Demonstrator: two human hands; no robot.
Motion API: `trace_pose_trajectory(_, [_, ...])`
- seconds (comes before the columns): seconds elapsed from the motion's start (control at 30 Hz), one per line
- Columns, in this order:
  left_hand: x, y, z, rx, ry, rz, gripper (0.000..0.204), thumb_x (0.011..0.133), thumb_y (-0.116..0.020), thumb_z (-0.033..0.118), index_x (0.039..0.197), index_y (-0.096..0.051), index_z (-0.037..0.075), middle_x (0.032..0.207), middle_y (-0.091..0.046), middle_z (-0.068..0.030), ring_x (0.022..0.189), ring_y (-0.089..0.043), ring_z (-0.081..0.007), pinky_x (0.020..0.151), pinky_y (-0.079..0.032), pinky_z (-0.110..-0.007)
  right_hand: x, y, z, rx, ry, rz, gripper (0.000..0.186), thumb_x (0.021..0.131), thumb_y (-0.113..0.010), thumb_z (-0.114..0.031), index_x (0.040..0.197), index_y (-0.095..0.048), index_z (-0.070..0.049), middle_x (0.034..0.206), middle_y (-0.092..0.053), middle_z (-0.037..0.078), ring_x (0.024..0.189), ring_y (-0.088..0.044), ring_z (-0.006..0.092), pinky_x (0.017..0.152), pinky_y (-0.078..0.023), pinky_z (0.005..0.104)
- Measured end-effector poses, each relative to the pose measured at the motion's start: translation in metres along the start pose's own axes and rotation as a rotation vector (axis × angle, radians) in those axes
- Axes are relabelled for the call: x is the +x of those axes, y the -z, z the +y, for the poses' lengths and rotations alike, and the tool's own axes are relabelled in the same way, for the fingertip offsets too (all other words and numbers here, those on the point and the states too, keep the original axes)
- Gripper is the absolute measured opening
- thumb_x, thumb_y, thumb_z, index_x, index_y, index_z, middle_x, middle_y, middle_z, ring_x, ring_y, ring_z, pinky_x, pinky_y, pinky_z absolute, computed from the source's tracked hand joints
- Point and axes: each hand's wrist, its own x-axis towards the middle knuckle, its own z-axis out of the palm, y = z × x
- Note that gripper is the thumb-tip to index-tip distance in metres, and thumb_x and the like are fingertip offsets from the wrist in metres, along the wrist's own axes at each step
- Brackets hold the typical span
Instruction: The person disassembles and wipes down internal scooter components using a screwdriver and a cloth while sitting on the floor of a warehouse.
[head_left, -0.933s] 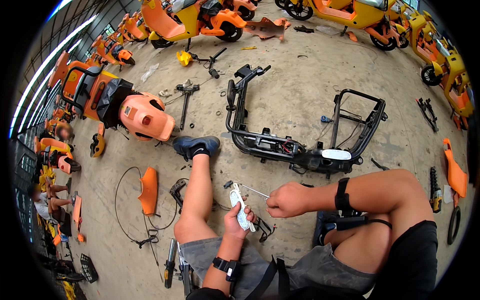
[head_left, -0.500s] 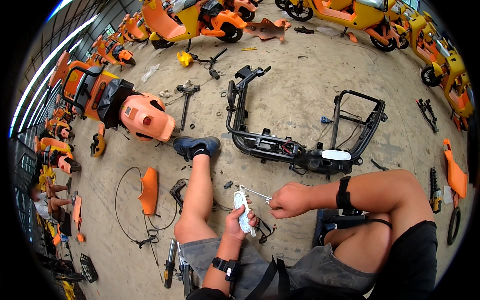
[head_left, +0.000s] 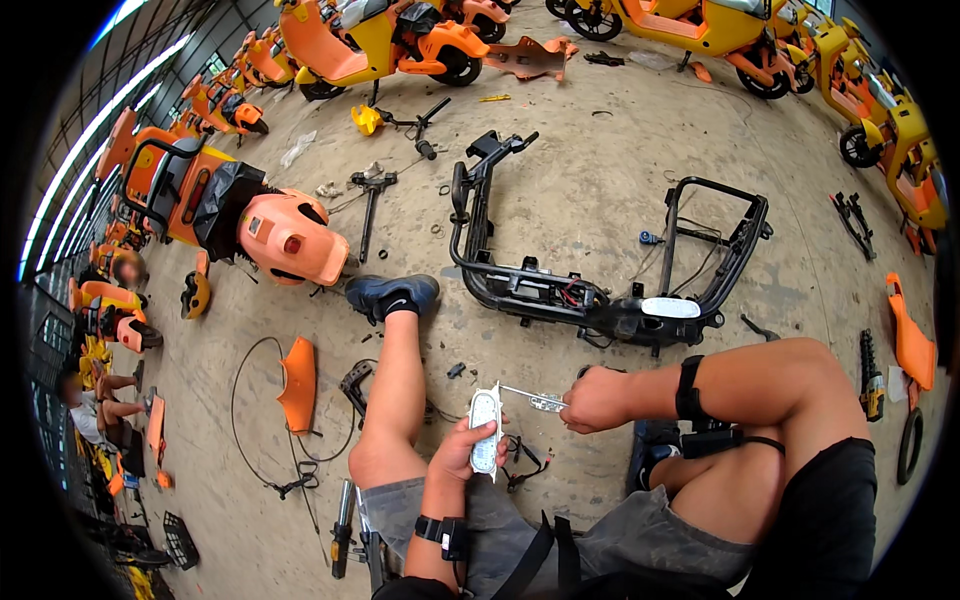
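My left hand [head_left: 462, 449] is closed round a long white oval part [head_left: 485, 430] with a raised rim, held upright above my lap. My right hand [head_left: 596, 399] is closed on a thin metal rod [head_left: 520, 391] that points left, its tip close to the upper end of the oval part; whether they touch I cannot tell. A small silver piece with a patterned surface [head_left: 547, 403] sits at my right fingertips, just under the rod. Something dark sticks out behind that hand. A similar white oval part [head_left: 672, 307] lies on the black scooter frame [head_left: 540, 290].
Beyond my legs, a partly stripped orange scooter body [head_left: 290, 238] lies at left. An orange panel [head_left: 298, 384], a cable loop and a shock absorber [head_left: 342, 530] are on the floor. At right lie another shock absorber [head_left: 871, 378] and an orange panel [head_left: 910, 335]. A person sits far left.
The oval part has turned so that its rimmed face shows more. My right hand has shifted slightly right, and the silver piece beside the rod now shows more fully.
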Motion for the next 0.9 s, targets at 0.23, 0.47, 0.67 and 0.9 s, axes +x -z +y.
trace_pose_trajectory(0.23, [0.007,-0.019,-0.017,0.236,0.281,-0.063,0.025,0.09,-0.068,0.012,0.109,-0.058,0.001,0.074,-0.063,-0.0113,0.061,-0.064,-0.0235,0.054,-0.054,-0.036,0.004,-0.008,0.006,-0.066,0.021,-0.079,0.022,0.086,-0.058,-0.028,0.075,-0.064,-0.009,0.071,-0.063,0.008,0.064,-0.065,0.032,0.054,-0.051,0.0456])
trace_pose_trajectory(0.47, [0.009,-0.027,-0.024,0.229,0.319,-0.123,0.027,0.091,-0.067,0.014,0.113,-0.058,0.002,0.075,-0.063,-0.0116,0.059,-0.064,-0.0238,0.054,-0.053,-0.035,0.015,0.004,-0.007,0.005,0.019,-0.111,0.024,0.087,-0.059,-0.032,0.079,-0.067,-0.01,0.077,-0.065,0.009,0.072,-0.066,0.0321,0.059,-0.052,0.0459])
trace_pose_trajectory(0.67, [0.01,-0.028,-0.026,0.272,0.258,-0.135,0.023,0.092,-0.067,0.016,0.109,-0.057,0.003,0.078,-0.065,-0.0099,0.063,-0.065,-0.021,0.057,-0.054,-0.032,0.017,0.003,-0.005,0.041,-0.036,-0.177,0.023,0.087,-0.059,-0.032,0.087,-0.07,-0.011,0.08,-0.067,0.01,0.074,-0.067,0.033,0.061,-0.053,0.0466])
trace_pose_trajectory(0.9, [0.021,-0.031,-0.035,0.282,0.01,0.065,0.021,0.094,-0.065,0.014,0.108,-0.057,0.002,0.08,-0.066,-0.0112,0.065,-0.066,-0.0214,0.061,-0.055,-0.034,0.026,0.025,-0.002,0.066,-0.24,-0.308,0.026,0.084,-0.059,-0.029,0.093,-0.071,-0.009,0.088,-0.071,0.014,0.084,-0.068,0.0356,0.069,-0.054,0.0488])
